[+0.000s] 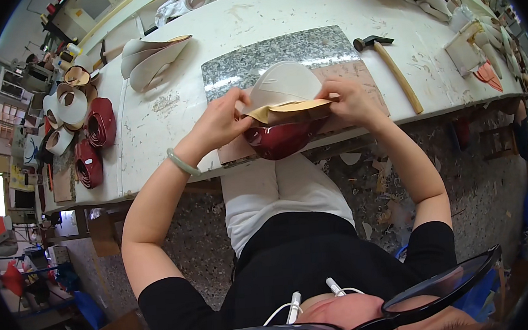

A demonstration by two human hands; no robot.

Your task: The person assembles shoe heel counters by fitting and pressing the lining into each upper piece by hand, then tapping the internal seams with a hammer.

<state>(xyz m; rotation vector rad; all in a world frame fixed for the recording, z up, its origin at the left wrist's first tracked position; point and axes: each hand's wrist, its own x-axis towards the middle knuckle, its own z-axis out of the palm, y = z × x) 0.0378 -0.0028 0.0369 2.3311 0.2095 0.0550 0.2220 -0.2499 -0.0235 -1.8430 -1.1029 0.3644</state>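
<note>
Currently, the left fingers (238,97) and right fingers (334,87) are pinching opposite ends of the tan band (290,107); balanced tension should be keeping the red piece (282,141) unwrinkled.

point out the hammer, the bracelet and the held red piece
Hammer (398,78): head view, on the handle.
Bracelet (181,164): head view, on the band.
Held red piece (279,141): head view, on the glossy side.

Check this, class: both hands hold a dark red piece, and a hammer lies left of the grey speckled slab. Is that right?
Not quite: in the head view, the hammer lies right of the grey speckled slab. The left hand and right hand do hold a dark red piece.
</note>
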